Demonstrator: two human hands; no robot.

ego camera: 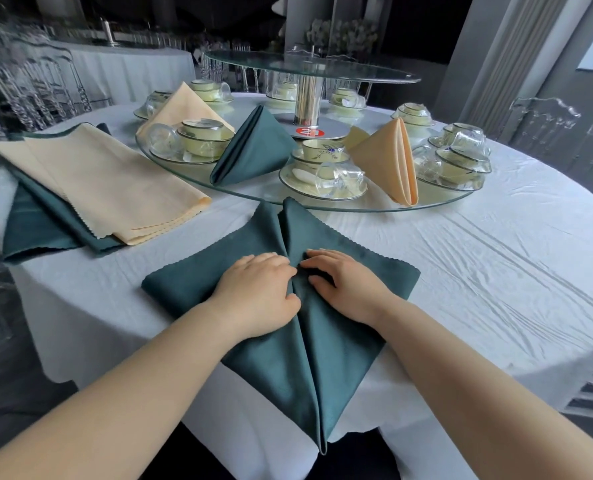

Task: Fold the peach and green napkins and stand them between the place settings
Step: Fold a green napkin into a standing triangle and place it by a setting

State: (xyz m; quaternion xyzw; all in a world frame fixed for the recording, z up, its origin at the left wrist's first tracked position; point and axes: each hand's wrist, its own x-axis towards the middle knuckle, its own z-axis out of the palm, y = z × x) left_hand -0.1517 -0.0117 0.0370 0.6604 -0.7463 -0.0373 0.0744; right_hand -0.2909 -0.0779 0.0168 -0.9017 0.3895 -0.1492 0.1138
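- The left hand [257, 289] lay flat, fingers relaxed, pressing the green napkin [305, 375] at its centre fold.
- The right hand [343, 285] pressed bent fingertips there; whether it pinched was unclear.

Left hand [257, 289] and right hand [344, 282] press palm-down, fingertips close.

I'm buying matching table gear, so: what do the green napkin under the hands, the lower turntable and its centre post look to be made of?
Green napkin: woven cloth, matte, possibly polyester; it creases softly and has a scalloped edge.
Lower turntable: clear glass, glossy; the tablecloth shows through it.
Centre post: polished metal, likely steel; mirror-like streaked reflections.
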